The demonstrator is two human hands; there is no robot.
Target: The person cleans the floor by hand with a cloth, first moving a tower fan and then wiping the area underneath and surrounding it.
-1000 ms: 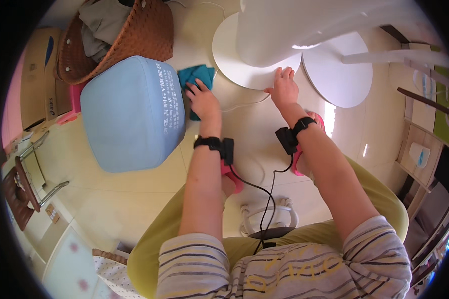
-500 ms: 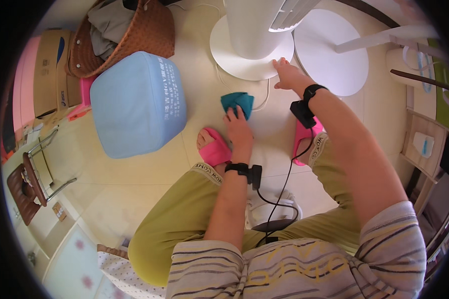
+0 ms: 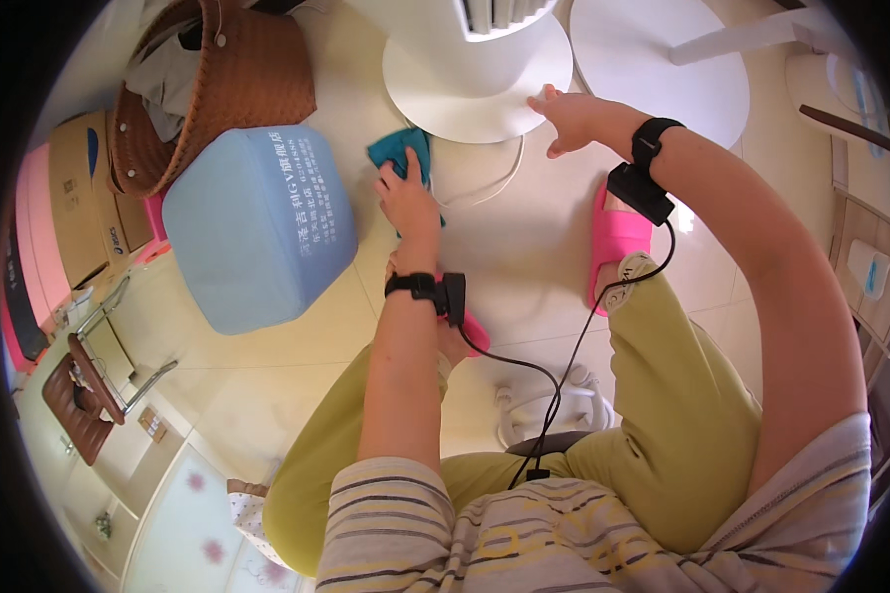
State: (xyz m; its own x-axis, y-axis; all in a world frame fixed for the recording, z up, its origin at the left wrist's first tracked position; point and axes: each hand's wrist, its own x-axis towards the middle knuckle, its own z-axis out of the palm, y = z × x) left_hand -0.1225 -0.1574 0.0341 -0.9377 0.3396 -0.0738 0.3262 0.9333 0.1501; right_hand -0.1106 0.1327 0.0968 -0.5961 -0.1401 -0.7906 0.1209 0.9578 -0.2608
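My left hand [image 3: 405,200] grips a teal cloth [image 3: 418,146], which hangs bunched beneath and beyond its fingers. Just beyond the cloth stands a white tower-shaped appliance with a vent, set on a round white base [image 3: 480,117]. At the right rim of that base is my right hand [image 3: 572,121], its fingertips at the edge and its thumb held apart, with nothing between them. A white power cord [image 3: 504,183] curves across the floor between the hands. Both wrists carry black straps with small black boxes.
At left sit a light-blue covered stool [image 3: 252,232] and a woven basket [image 3: 262,74] holding grey fabric. A second round white base [image 3: 663,74] stands at the back right. Pink slippers [image 3: 618,237] are on my feet; black cables [image 3: 554,405] hang between my arms.
My left hand has moved left and forward with the teal cloth. My right hand stays at the base's rim. The whole view has shifted a little.
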